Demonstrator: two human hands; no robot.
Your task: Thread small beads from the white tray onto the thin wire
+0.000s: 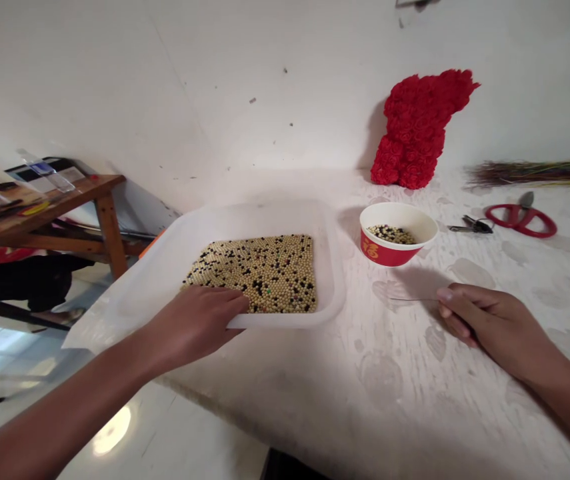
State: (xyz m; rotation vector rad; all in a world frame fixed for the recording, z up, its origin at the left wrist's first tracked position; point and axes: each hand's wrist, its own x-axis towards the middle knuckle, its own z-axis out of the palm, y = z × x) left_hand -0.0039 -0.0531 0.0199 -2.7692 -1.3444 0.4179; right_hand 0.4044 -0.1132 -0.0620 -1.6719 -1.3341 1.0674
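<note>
The left hand [192, 327] grips the near rim of a translucent plastic tray [259, 217], its fingers curled just beside a layer of mixed soybeans and black beans [269, 273]. The right hand [495, 327] pinches a thin wire [415, 299] above the desk [379, 380], near a red paper bowl [385, 248]. Uneven pressure on the rim could tilt the tray and spill beans.

A gold character, seemingly 福, stands on the red outside of the paper bowl [395, 257] just right of centre, [371, 248] while the small items [45, 175] on the wooden table [99, 188] at upper left are too blurred to read.
</note>
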